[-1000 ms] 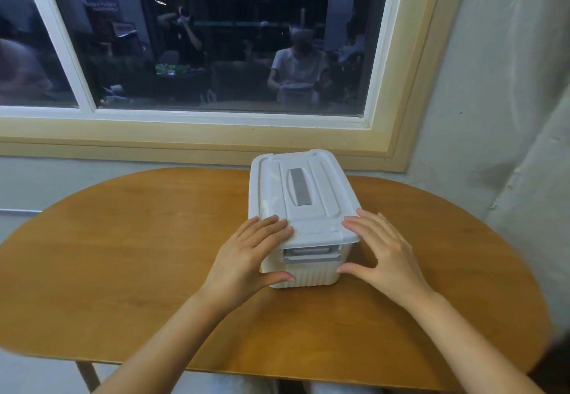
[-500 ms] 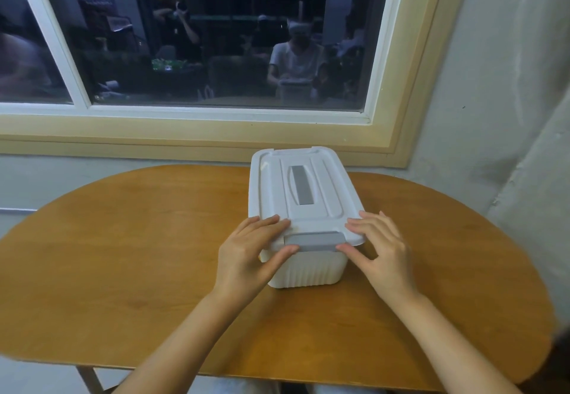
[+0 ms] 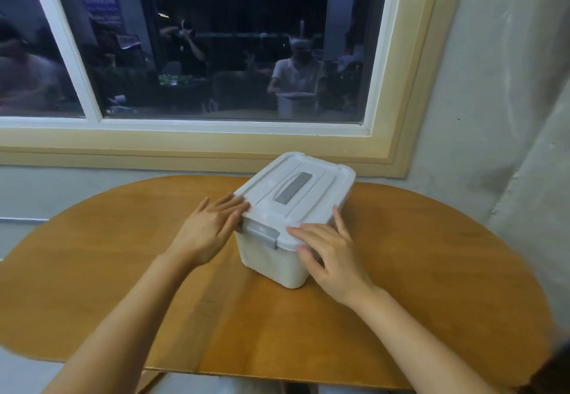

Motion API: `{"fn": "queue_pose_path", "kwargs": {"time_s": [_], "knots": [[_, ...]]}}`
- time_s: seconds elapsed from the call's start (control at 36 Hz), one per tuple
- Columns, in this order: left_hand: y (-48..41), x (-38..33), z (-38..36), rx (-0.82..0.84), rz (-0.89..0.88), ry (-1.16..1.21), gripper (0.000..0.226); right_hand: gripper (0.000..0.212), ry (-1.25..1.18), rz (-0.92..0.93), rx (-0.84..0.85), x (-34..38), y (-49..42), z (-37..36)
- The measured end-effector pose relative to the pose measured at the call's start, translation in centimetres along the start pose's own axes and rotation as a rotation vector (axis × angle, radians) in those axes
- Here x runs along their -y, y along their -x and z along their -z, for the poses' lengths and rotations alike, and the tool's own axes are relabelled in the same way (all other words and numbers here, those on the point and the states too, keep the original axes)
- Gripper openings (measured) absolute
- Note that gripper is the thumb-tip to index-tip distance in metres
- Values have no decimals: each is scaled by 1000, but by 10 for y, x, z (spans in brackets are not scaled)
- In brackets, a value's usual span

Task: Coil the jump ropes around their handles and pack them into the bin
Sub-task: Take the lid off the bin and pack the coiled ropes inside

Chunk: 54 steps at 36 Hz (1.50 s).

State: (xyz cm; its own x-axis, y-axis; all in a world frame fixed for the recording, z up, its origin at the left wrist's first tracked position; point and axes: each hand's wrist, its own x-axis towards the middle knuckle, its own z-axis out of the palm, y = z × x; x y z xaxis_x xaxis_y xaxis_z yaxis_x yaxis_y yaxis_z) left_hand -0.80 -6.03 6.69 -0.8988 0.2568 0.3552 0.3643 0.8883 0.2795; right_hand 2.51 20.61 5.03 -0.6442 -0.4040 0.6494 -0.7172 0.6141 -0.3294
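Observation:
A white plastic bin (image 3: 271, 262) stands on the wooden table (image 3: 123, 264), turned at an angle. Its white lid (image 3: 314, 190) is on, with a grey handle (image 3: 293, 191) in the top and a grey latch (image 3: 262, 233) folded down at the near end. My left hand (image 3: 209, 230) lies flat against the bin's left side, fingers spread, touching the lid's edge. My right hand (image 3: 330, 254) rests over the near right corner, fingers on the lid and thumb on the wall. No jump rope is visible; the bin's inside is hidden.
A wide window (image 3: 216, 44) with a cream frame runs behind the table, showing dark reflections. A grey wall (image 3: 493, 85) rises at the right. The table's rounded edge curves close in front of me.
The grey latch was pressed down onto the lid. The bin has then turned clockwise and shifted right, with both hands moving to its sides.

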Motion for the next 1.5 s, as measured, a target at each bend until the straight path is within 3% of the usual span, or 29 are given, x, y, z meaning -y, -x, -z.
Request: {"fn": "queue_pose_path", "kwargs": {"time_s": [0.08, 0.22, 0.31, 0.39, 0.5, 0.61, 0.67, 0.72, 0.78, 0.81, 0.89, 0.97, 1.03, 1.19, 1.28, 1.36, 1.44, 1.5], "knots": [[-15, -41, 1, 90, 209, -102, 64, 34, -272, -165, 43, -10, -20, 7], [-32, -90, -20, 193, 511, -63, 110, 40, -159, -397, -113, -61, -61, 24], [-32, -92, -29, 149, 487, -100, 122, 46, -28, -551, -46, -97, -86, 33], [-33, -78, -27, 177, 433, -78, 124, 55, -46, -733, 58, -118, -102, 42], [-42, -49, -10, 292, 333, 34, 129, 63, -331, -960, 159, -140, -114, 48], [-62, -9, 17, 458, 239, 27, 146, 60, -552, -998, 243, -146, -104, 54], [-76, 11, 28, 451, 242, -133, 130, 78, -638, -1014, 260, -146, -94, 54], [-87, 21, 34, 325, 312, -291, 104, 111, -729, -1036, 280, -142, -84, 51], [-89, 17, 31, 198, 420, -337, 87, 137, -817, -1047, 284, -139, -77, 43], [-88, 8, 26, 154, 457, -303, 78, 139, -858, -1047, 267, -137, -75, 38], [-80, -35, 2, 86, 449, -167, 58, 120, -990, -1058, 134, -131, -73, 27], [-66, -78, -22, 108, 414, -54, 57, 100, -1097, -1086, -2, -124, -70, 20], [-59, -91, -34, 106, 380, -27, 57, 99, -1143, -1087, -59, -118, -66, 18], [-52, -71, -44, -119, 263, 243, 54, 98, -1098, -1090, -184, -78, -46, 18], [-51, -37, -37, -160, 162, 431, 48, 98, -1013, -1053, -124, -35, -22, 19], [-58, 6, -20, -42, 107, 577, 35, 93, -1053, -972, 66, 6, 0, 27], [-70, 26, -2, 13, 97, 428, 22, 95, -917, -923, 268, 5, 8, 44], [-69, 20, 4, -102, 97, 339, 21, 78, -679, -858, 217, -12, 5, 49]]}}
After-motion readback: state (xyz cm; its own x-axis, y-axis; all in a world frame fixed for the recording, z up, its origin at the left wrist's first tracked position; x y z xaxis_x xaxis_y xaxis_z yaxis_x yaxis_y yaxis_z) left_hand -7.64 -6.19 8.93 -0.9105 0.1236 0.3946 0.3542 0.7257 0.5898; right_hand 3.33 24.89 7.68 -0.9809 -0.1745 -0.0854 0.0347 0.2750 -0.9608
